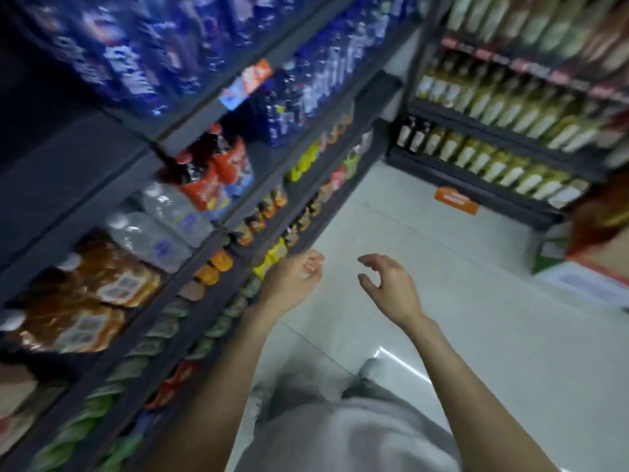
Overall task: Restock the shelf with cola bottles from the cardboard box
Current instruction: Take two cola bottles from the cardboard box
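The view is tilted and blurred. Cola bottles (211, 165) with red labels and dark caps stand on a dark shelf (190, 137) at the left, in the middle row. My left hand (292, 277) hangs over the aisle floor beside the lower shelf edge, fingers loosely curled, holding nothing. My right hand (388, 281) is just to its right, fingers apart and empty. A cardboard box (599, 233) with red-orange print shows at the right edge.
Blue-labelled bottles (143, 52) fill the upper shelves; clear water bottles (163, 226) and amber bottles (88, 294) lie lower left. Small cans line the bottom rows. A second shelf (510, 114) of pale bottles stands at the back right. An orange floor sign (456, 199) lies on the pale tiles.
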The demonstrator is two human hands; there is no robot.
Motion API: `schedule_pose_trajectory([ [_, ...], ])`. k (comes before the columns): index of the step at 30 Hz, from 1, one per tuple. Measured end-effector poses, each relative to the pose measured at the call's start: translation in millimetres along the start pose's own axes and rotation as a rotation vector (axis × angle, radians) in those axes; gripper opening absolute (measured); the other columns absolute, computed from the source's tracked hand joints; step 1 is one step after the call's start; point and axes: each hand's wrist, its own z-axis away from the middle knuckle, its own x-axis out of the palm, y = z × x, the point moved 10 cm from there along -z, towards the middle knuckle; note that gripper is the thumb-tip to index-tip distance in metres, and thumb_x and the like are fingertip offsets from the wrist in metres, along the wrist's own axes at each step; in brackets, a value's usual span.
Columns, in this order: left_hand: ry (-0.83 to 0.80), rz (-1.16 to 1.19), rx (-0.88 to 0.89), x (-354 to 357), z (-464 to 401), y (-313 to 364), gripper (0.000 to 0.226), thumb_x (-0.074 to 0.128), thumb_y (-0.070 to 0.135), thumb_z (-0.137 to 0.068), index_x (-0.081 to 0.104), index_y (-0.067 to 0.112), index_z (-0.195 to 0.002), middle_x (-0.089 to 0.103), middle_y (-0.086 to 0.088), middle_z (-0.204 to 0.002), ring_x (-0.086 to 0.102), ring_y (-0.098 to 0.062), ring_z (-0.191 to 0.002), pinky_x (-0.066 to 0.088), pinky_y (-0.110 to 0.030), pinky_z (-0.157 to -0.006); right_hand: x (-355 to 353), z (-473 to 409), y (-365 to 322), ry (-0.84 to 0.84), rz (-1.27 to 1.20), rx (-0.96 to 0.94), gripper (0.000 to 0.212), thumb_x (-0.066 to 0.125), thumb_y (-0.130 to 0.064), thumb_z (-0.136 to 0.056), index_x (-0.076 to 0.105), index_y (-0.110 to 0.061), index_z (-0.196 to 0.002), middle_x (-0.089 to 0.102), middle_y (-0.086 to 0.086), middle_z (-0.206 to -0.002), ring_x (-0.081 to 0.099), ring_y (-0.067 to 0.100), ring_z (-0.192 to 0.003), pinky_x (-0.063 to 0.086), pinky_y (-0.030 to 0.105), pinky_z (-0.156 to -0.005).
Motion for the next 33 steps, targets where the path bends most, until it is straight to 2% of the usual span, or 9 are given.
schedule_pose_trajectory([
  [3,-0.077,-0.02,-0.07,85,-35,19,0.018,0.063,0.014,-0.086,0.067,0.02,-0.103,0.068,0.003,-0.086,0.067,-0.018,-0.081,0.054,-0.038,-0.08,-40,20,102,-0.082,-0.021,0.187,0.029,0.059,-0.026,-0.091,0.06,-0.019,-0.118,0.066,0.0,-0.109,0.061,0.018,-0.099,0.047,0.03,-0.083],
  [6,-0.149,-0.002,-0.079,158,-68,53,0.014,0.063,0.018,-0.087,0.064,0.029,-0.095,0.069,0.005,-0.087,0.068,-0.017,-0.084,0.054,-0.039,-0.082,-85,43,194,-0.05,-0.065,0.381,0.027,0.059,-0.028,-0.09,0.06,-0.021,-0.116,0.067,-0.003,-0.104,0.063,0.016,-0.096,0.047,0.029,-0.081],
  [11,-0.313,-0.02,-0.016,264,-132,139,0.014,0.059,0.019,-0.091,0.067,0.018,-0.103,0.073,-0.002,-0.099,0.068,-0.017,-0.093,0.051,-0.038,-0.091,-158,69,326,-0.013,-0.077,0.617,0.033,0.059,-0.026,-0.09,0.055,-0.021,-0.123,0.066,-0.001,-0.11,0.062,0.019,-0.099,0.045,0.03,-0.083],
  [15,-0.427,-0.13,0.078,358,-196,218,0.017,0.059,0.024,-0.091,0.067,0.021,-0.106,0.073,0.002,-0.102,0.067,-0.014,-0.097,0.051,-0.033,-0.091,-225,54,426,-0.044,0.012,0.665,0.037,0.056,-0.027,-0.092,0.051,-0.021,-0.128,0.063,0.003,-0.118,0.06,0.022,-0.103,0.046,0.031,-0.085],
  [18,-0.513,-0.222,0.191,438,-243,294,0.022,0.056,0.027,-0.092,0.066,0.023,-0.111,0.071,0.007,-0.105,0.065,-0.012,-0.097,0.05,-0.029,-0.088,-292,37,502,0.01,0.036,0.729,0.035,0.053,-0.02,-0.092,0.053,-0.02,-0.127,0.064,0.003,-0.118,0.06,0.023,-0.104,0.048,0.034,-0.087],
  [22,-0.607,-0.265,0.326,534,-302,409,0.022,0.054,0.028,-0.094,0.065,0.023,-0.112,0.07,0.006,-0.106,0.064,-0.015,-0.096,0.051,-0.032,-0.086,-385,18,591,0.086,0.028,0.823,0.035,0.05,-0.013,-0.089,0.056,-0.021,-0.123,0.064,-0.001,-0.116,0.06,0.022,-0.103,0.048,0.034,-0.087],
  [27,-0.621,-0.241,0.446,624,-359,547,0.021,0.054,0.029,-0.095,0.065,0.025,-0.111,0.069,0.006,-0.105,0.063,-0.011,-0.093,0.051,-0.029,-0.082,-494,0,678,0.246,0.015,0.855,0.028,0.05,-0.016,-0.091,0.06,-0.021,-0.117,0.066,-0.004,-0.107,0.062,0.019,-0.096,0.048,0.031,-0.078],
  [30,-0.563,-0.184,0.491,669,-379,612,0.024,0.051,0.032,-0.096,0.064,0.023,-0.114,0.069,0.005,-0.105,0.064,-0.011,-0.094,0.053,-0.031,-0.079,-551,-5,729,0.323,0.03,0.821,0.029,0.05,-0.009,-0.09,0.063,-0.017,-0.115,0.068,-0.001,-0.103,0.061,0.018,-0.094,0.046,0.027,-0.074],
  [33,-0.486,-0.091,0.514,719,-391,671,0.023,0.052,0.03,-0.096,0.065,0.022,-0.113,0.071,0.005,-0.102,0.065,-0.009,-0.091,0.054,-0.032,-0.077,-601,-6,795,0.382,0.047,0.801,0.03,0.051,-0.005,-0.086,0.065,-0.016,-0.111,0.069,0.001,-0.1,0.061,0.019,-0.092,0.047,0.031,-0.082],
])
